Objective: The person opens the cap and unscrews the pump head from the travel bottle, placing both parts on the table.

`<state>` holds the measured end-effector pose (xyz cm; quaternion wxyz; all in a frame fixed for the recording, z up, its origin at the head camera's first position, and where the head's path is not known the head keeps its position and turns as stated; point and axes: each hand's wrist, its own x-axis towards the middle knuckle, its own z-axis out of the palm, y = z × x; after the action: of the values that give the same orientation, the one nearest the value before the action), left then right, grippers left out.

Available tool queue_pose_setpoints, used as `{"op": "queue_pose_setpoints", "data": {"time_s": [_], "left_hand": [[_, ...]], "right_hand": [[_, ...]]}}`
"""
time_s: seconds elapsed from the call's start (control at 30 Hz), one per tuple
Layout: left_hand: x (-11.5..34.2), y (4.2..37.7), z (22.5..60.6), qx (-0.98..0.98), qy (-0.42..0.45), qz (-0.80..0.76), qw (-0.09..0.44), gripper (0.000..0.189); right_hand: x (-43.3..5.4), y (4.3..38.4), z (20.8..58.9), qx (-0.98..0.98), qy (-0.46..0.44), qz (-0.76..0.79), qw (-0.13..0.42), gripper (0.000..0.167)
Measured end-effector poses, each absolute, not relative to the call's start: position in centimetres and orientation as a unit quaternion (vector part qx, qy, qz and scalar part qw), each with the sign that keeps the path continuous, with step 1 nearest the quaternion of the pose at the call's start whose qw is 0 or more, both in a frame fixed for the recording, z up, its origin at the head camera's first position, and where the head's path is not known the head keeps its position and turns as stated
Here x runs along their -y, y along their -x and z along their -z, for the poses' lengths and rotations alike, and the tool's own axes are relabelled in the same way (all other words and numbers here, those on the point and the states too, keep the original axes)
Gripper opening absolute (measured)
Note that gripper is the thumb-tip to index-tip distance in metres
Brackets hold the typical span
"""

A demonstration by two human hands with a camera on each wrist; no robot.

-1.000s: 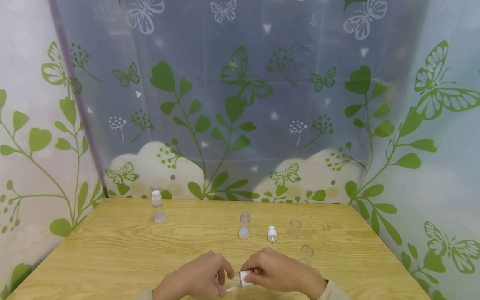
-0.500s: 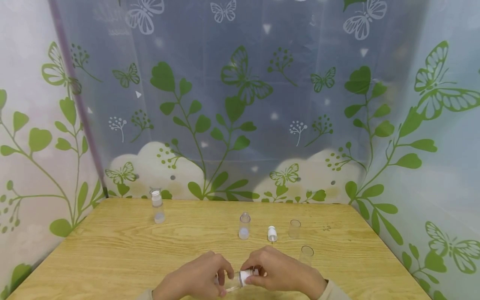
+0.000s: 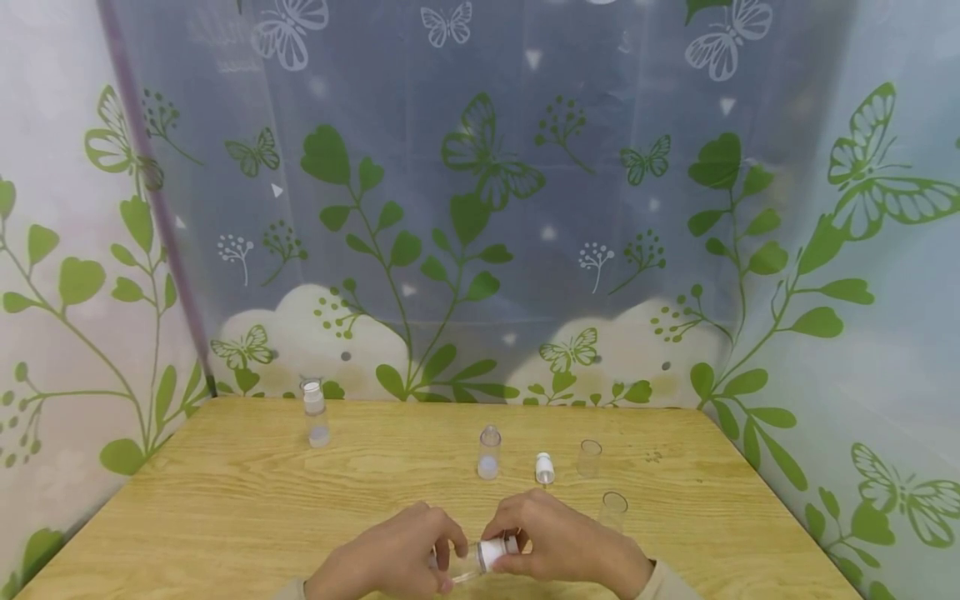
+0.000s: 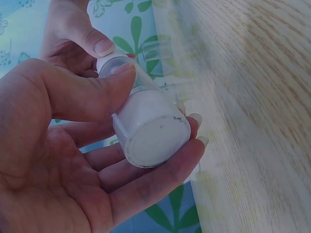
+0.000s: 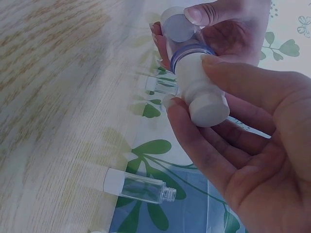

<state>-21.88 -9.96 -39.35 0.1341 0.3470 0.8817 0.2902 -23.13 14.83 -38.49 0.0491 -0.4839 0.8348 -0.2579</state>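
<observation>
Near the table's front edge, both hands hold one small clear pump bottle point(image 3: 467, 567), tilted on its side. My left hand point(image 3: 401, 550) grips the clear body, thumb on top and fingers beneath; its thick white base point(image 4: 155, 141) faces the left wrist camera. At the other end, my right hand point(image 3: 555, 537) pinches the white pump top point(image 5: 197, 80) between thumb and fingers. The top sits against the bottle's neck end, where a bluish ring point(image 5: 192, 52) shows in the right wrist view.
A bottle with a white top point(image 3: 316, 421) stands far left. Beyond the hands stand a topless clear bottle point(image 3: 489, 454), a loose white pump top point(image 3: 544, 468) and a clear cap point(image 3: 589, 460). Another clear cap point(image 3: 613, 510) is close behind the right hand. A patterned curtain point(image 3: 480, 250) borders the table.
The right hand's fingers and thumb have shifted slightly around the white pump top, and more of it shows now. The left hand and the bottle body have stayed in place.
</observation>
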Motion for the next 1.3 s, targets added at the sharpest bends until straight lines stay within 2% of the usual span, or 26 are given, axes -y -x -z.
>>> {"op": "queue_pose_setpoints", "data": {"time_s": [0.73,0.83,1.0,1.3], "left_hand": [[10.0,22.05,39.37,-0.88,-0.345,-0.297,0.134,0.028],[10.07,22.06,39.34,-0.879,-0.349,-0.297,0.132,0.027],[10.08,22.06,39.37,-0.878,-0.348,-0.301,0.135,0.027],[10.06,22.09,39.42,-0.879,-0.347,-0.298,0.134,0.027]], "right_hand": [[-14.99,23.2,38.44,-0.838,0.465,0.277,0.069,0.022],[-15.1,23.37,38.5,-0.832,0.478,0.277,0.055,0.023],[-15.18,23.61,38.69,-0.816,0.509,0.275,0.02,0.034],[-15.13,23.61,38.63,-0.822,0.497,0.27,0.069,0.03]]}}
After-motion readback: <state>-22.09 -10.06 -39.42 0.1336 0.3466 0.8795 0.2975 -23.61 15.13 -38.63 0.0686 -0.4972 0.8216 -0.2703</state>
